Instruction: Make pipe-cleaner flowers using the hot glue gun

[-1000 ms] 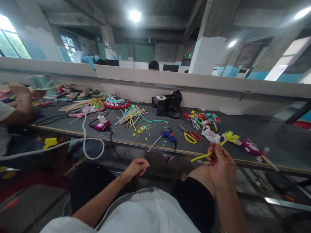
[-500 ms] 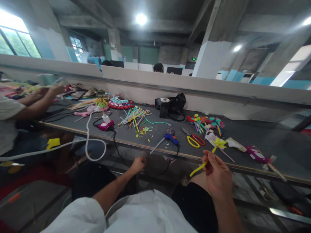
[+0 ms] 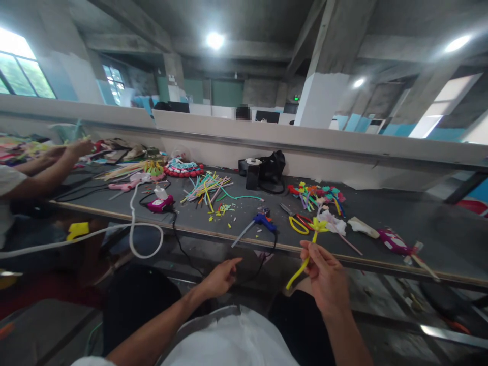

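Between thumb and fingers, my right hand point(image 3: 324, 277) pinches the stem of a yellow flower point(image 3: 318, 225). The bloom points up and the stem's lower end bends down to the left. My left hand point(image 3: 221, 277) holds nothing; its index finger is stretched out, in front of the table's edge, with the other fingers partly curled. Above that hand, on the tabletop, lies a blue glue gun point(image 3: 264, 220) with a clear glue stick out of its back. Yellow-handled scissors point(image 3: 298, 225) lie just beyond the flower, partly beside a red-handled tool point(image 3: 305, 220).
Coloured stems point(image 3: 208, 188) lie in a pile with yellow scraps nearby. Finished coloured flowers point(image 3: 318, 195) sit at back right. A black bag point(image 3: 274, 168), purple packets point(image 3: 394, 240) and a white cable point(image 3: 147, 223) are around. A co-worker's arm point(image 3: 49, 168) is at left.
My right hand has brought the yellow flower left and a little lower, turning it more upright. My left hand has moved slightly lower, and its index finger has stretched out.
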Available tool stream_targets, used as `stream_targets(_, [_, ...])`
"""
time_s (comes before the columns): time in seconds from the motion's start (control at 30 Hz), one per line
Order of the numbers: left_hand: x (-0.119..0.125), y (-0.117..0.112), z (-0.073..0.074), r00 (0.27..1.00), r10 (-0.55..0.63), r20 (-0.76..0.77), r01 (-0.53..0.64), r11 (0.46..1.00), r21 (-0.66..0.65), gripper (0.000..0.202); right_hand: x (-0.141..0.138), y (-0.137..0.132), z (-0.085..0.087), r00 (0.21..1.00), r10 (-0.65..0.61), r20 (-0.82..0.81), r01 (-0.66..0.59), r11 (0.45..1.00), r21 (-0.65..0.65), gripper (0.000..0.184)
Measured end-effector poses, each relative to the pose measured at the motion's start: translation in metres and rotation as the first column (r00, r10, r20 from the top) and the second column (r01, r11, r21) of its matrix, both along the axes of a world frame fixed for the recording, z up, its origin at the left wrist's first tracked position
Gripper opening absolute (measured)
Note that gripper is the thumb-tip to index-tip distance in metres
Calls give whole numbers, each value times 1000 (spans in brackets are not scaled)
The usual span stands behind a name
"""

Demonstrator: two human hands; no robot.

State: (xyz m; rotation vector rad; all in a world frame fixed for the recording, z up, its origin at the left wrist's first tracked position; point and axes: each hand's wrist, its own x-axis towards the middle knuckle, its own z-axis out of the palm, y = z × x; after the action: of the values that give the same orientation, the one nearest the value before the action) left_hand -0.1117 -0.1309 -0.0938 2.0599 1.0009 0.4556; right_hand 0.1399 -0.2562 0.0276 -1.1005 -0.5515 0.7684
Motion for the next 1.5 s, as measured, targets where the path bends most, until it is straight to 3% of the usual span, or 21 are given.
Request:
stream_targets(0.07, [4,-11,14,995,-86,42,86,996,2,68,-6,-1,0,1000,27,14,-27,1000,-11,37])
stream_targets(0.17, [13,-17,38,989,-83,126,76,995,58,18,-16,-2,3,996,67,60,-66,998,-19,36])
stream_targets(0.33, [34,-14,80,970,14,241,-35,996,80,33,-32,-3,8,978,114,176,-110,993,-34,35])
stream_targets(0.37, [38,-15,88,949,-26,315,13,999,41,43,-35,-3,7,971,127,202,-121,992,-42,34])
stream_targets(0.5, [57,-31,117,822,-34,568,150,976,-158,34,-42,-2,-3,941,218,258,-211,976,-53,31])
stream_targets(0.57, [65,-40,130,765,22,644,199,943,-268,34,-46,-1,-7,924,267,273,-265,963,-42,30])
stream_targets(0.67, [71,-51,143,668,33,744,370,853,-369,35,-51,-1,-9,903,310,299,-315,949,-35,28])
stream_targets(0.9, [71,-57,149,602,81,795,389,839,-380,22,-56,-2,-9,849,358,388,-367,929,-54,26])
stream_targets(1.07, [67,-50,152,505,261,823,420,758,-498,15,-48,-1,-13,913,224,340,-213,975,-69,30])
stream_targets(1.2, [60,-45,153,459,277,845,539,669,-512,13,-42,0,-7,938,141,317,-137,990,-33,43])
stream_targets(1.37, [56,-45,145,466,284,838,616,576,-538,12,-54,9,0,871,368,324,-389,921,0,76])
stream_targets(1.43, [55,-45,143,458,282,843,653,537,-534,11,-60,15,-2,844,468,262,-479,877,-24,68])
stream_targets(1.5, [54,-43,143,440,278,854,682,515,-519,11,-66,21,-7,829,522,200,-527,849,-36,48])
